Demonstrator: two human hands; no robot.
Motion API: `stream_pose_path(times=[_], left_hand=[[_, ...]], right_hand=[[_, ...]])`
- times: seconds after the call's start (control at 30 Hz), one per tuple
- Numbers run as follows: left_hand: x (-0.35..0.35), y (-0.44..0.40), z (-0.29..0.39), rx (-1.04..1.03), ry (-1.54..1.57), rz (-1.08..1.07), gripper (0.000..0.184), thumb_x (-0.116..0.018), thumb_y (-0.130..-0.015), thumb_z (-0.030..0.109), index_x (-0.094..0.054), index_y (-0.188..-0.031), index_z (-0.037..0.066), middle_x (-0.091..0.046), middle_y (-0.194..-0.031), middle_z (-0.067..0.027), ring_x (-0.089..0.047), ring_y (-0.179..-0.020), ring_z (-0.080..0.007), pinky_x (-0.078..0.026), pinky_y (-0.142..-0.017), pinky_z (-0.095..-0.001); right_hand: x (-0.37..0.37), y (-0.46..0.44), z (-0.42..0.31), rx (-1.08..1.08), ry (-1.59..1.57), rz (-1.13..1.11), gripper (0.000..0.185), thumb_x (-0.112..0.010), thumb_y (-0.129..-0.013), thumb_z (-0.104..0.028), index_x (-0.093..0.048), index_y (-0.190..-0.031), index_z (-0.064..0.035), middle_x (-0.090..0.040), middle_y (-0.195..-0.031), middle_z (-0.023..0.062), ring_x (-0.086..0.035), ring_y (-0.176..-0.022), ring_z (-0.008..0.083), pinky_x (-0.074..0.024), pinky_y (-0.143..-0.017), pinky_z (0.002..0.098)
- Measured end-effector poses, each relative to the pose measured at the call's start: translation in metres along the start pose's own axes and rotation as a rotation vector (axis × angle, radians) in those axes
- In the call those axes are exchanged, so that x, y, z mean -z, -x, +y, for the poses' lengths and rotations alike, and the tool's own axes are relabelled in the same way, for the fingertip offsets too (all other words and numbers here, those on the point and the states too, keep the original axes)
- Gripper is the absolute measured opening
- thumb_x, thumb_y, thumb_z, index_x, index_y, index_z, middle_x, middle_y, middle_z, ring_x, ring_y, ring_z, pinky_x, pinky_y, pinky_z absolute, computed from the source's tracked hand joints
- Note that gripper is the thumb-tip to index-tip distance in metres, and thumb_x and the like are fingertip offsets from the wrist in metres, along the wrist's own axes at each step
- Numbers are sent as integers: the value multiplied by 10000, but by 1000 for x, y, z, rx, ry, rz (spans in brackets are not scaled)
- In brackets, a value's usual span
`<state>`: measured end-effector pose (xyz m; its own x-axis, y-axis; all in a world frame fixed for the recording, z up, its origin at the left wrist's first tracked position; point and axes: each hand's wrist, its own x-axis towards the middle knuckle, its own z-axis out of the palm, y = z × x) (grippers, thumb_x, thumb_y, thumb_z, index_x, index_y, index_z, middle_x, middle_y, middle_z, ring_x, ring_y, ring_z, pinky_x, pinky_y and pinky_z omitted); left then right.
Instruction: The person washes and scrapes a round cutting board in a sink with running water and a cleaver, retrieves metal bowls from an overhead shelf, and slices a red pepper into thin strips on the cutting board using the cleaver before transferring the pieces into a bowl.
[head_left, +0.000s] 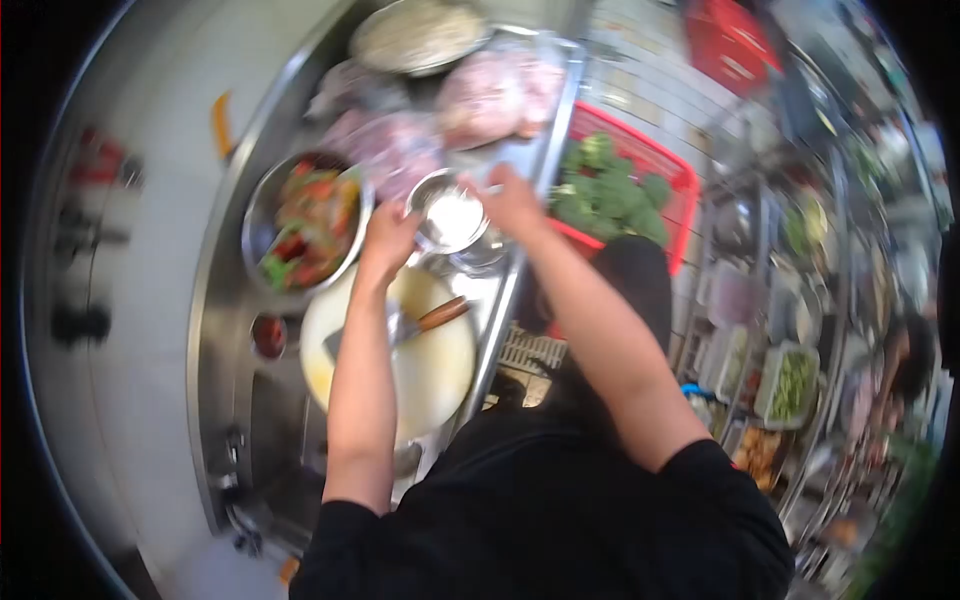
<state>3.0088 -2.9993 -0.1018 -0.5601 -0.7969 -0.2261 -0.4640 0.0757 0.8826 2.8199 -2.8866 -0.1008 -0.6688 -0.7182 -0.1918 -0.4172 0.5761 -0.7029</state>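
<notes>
Silver metal is seen on the small bowl (pixel 449 213), which is held over the tabletop (pixel 222 318), between the bagged meat (pixel 398 150) and the round board (pixel 430 385). It should be light, stiff and hard to break, but its smooth side may be slippery if wet. It is best gripped by the rim, from both sides. Its left edge is pinched by bent fingers of the left hand (pixel 390 238). Its right edge is met by the right hand (pixel 512 205); how tightly those fingers are closed cannot be told through the blur. Both arms (pixel 615 330) are stretched forward.
</notes>
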Motion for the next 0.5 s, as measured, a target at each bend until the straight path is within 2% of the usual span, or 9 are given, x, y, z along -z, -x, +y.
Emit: stream_pose_path(times=[0.03, 0.07, 0.13, 0.2, 0.23, 0.3, 0.37, 0.43, 0.5], left_hand=[[12, -2, 2, 6, 92, 42, 182, -663, -891, 119, -528, -812, 26, -596, -701, -82, -658, -546, -190, -496, -482, -333], [26, 2, 15, 22, 126, 111, 238, -662, -881, 78, -452, -774, 53, -568, -676, -66, -638, -491, -183, -495, -448, -321], [57, -3, 2, 26, 112, 197, 228, -648, -875, 58, -441, -779, 50, -550, -647, -59, -643, -502, -178, -520, -447, -320], [78, 0, -3, 86, 15, 212, 214, -645, -871, 54, -450, -783, 44, -582, -657, -88, -655, -501, -184, -522, -441, -333], [80, 1, -7, 88, 16, 225, 214, -645, -871, 54, -450, -783, 44, -582, -657, -88, -655, -501, -184, -522, -441, -333], [81, 3, -25, 106, -96, 171, 200, -650, -869, 62, -466, -797, 34, -608, -668, -117, -672, -502, -209, -524, -443, -352], [68, -2, -41, 120, -68, 163, 187, -672, -861, 84, -502, -833, 12, -638, -701, -145, -696, -523, -251, -538, -463, -374], [46, -7, -53, 136, -123, 155, 190, -703, -851, 101, -554, -893, -8, -664, -747, -174, -713, -554, -270, -545, -477, -392], [28, -7, -51, 163, -172, 168, 234, -711, -842, 118, -569, -967, -19, -695, -770, -199, -717, -564, -280, -571, -575, -410]], right_hand=[[7, 6, -7, -33, -61, 55, 676, -629, -876, -680, -653, -1037, -24, -700, -980, 255, -654, -1045, 431, -497, -893, 494], [3, -1, 3, -49, -92, 55, 664, -638, -880, -655, -642, -1066, -18, -692, -997, 263, -653, -1052, 433, -499, -903, 498], [-11, -5, 13, -55, -107, 59, 653, -646, -884, -630, -630, -1095, -12, -685, -1015, 271, -653, -1059, 434, -501, -913, 503], [-18, 13, 21, 61, 293, 137, 461, -636, -936, -387, -590, -1173, 5, -660, -1093, 306, -641, -1090, 458, -503, -938, 514], [-23, 8, 29, 73, 291, 133, 461, -636, -936, -387, -590, -1173, 5, -660, -1093, 306, -641, -1090, 458, -503, -938, 514], [-35, -3, 47, -24, 336, -153, 358, -585, -906, -159, -558, -1227, -3, -637, -1147, 327, -630, -1097, 483, -506, -955, 518], [-31, -5, 47, -35, 286, -101, 351, -541, -865, -63, -579, -1211, -18, -648, -1137, 317, -631, -1104, 475, -511, -952, 514], [-25, -11, 46, -68, 292, -44, 344, -559, -859, -71, -615, -1198, -53, -680, -1137, 262, -644, -1096, 455, -524, -922, 510], [-7, -5, 29, -159, 266, -32, 366, -565, -854, -71, -624, -1215, -81, -657, -1193, 248, -629, -1130, 444, -512, -943, 505]])
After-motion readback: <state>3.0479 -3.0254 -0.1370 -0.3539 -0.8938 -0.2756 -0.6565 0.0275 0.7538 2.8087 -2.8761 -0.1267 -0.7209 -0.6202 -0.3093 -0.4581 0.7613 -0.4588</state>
